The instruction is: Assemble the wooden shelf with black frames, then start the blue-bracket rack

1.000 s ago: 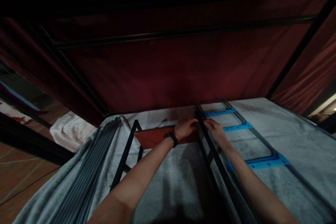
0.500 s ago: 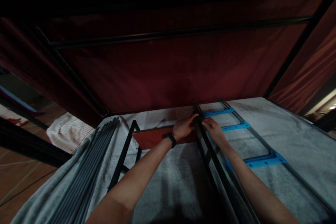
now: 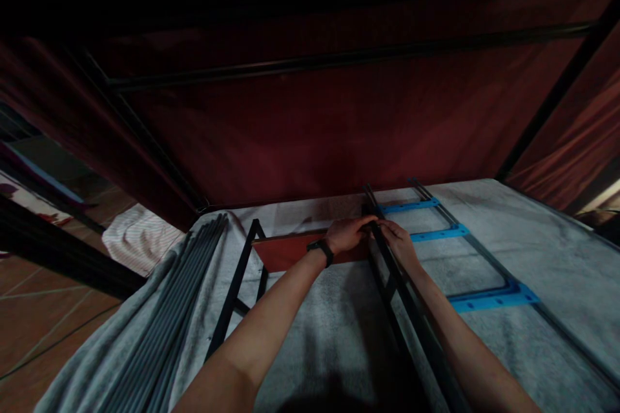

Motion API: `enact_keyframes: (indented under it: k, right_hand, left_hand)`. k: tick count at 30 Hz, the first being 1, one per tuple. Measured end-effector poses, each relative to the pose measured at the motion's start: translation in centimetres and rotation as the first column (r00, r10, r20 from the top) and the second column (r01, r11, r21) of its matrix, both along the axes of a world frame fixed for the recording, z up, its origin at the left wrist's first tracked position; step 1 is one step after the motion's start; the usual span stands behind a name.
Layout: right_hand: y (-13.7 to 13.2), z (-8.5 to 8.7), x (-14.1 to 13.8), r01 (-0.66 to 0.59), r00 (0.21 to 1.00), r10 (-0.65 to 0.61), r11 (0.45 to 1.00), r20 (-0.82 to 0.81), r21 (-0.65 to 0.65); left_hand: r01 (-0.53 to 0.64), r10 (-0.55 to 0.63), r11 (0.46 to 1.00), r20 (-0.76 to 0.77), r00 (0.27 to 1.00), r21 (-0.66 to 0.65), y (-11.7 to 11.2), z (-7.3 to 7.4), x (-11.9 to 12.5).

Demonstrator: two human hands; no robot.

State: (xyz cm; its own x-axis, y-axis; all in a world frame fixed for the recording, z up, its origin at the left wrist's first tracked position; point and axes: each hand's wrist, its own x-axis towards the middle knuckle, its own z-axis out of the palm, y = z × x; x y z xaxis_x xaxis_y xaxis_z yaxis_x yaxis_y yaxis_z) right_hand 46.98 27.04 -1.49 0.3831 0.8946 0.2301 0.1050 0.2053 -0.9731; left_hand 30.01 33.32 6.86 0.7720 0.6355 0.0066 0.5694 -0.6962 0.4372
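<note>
My left hand (image 3: 346,234), with a black watch on its wrist, is closed around the far end of the right black metal frame (image 3: 400,277). Just across the bar, my right hand (image 3: 400,242) has its fingers pinched together against the same spot. Anything small between those fingers is hidden. A reddish-brown board (image 3: 285,253) spans from this frame to the left black metal frame (image 3: 235,290), its right end partly behind my left hand.
A grey-white blanket (image 3: 320,335) covers the bed surface. Several grey tubes (image 3: 169,310) lie along its left side. On the right rest grey rails with blue connectors (image 3: 494,297). Dark bars and a red cloth (image 3: 339,129) rise behind.
The view has shifted slightly, so the scene sits a little further right. My left hand has turned a little over the frame's end; both hands stay at the same joint.
</note>
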Motion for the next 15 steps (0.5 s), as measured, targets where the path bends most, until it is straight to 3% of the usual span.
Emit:
enact_keyframes:
  k: [8,15]
  right_hand:
    - [-0.13,0.16,0.79,0.114,0.945,-0.097,0.993,0.311,-0.036]
    - [-0.23,0.11,0.25,0.102,0.956,-0.063,0.987,0.288,-0.124]
  left_hand:
    - [0.024,-0.024,1.0,0.003,1.0,0.017,0.34,-0.48,0.04]
    - [0.038,-0.038,0.999,-0.012,0.999,0.02,0.47,-0.4,0.02]
